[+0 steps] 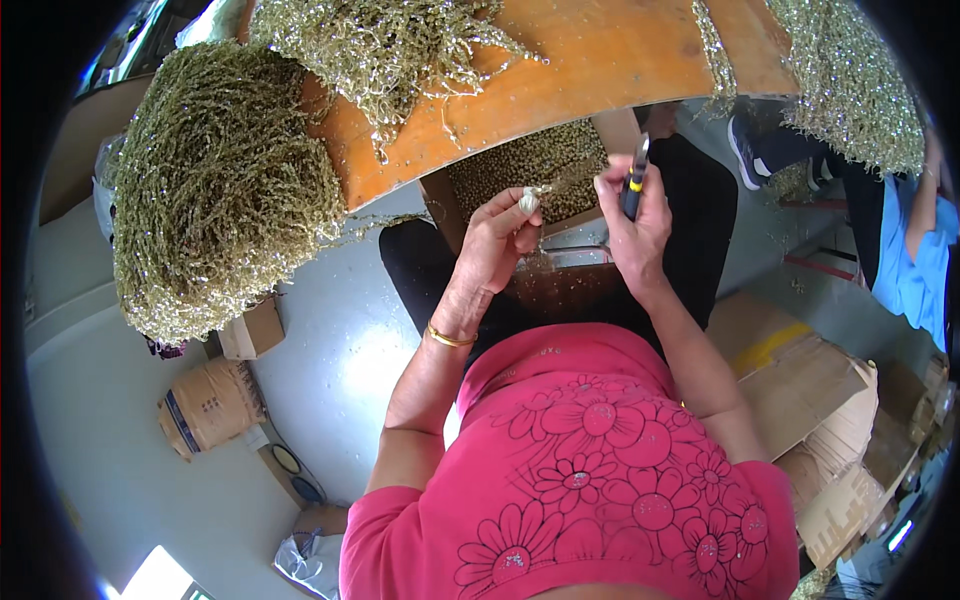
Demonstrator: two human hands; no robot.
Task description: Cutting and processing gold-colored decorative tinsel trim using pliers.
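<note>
My left hand (pixel 492 238) is closed, thumb and fingers pinching a strand of small gold beads (pixel 562 185). A white patch (pixel 529 201) shows at its fingertips; whether it is tape on a finger or part of the strand I cannot make out. My right hand (pixel 640 222) is wrapped round a small pair of cutters (pixel 634 185) with black and yellow handles, the metal jaws pointing up and away. Both hands are held over my lap, in front of an open cardboard box (pixel 437 200) that holds many loose gold beads (pixel 505 168).
An orange wooden table (pixel 590 60) spans the far side. Large bundles of gold bead strands (pixel 225 190) hang over its edge at left and right (pixel 850 80). Cardboard boxes (pixel 800 390) stand at the right, a carton (pixel 210 405) at the left. Another person's arm (pixel 925 215) shows at far right.
</note>
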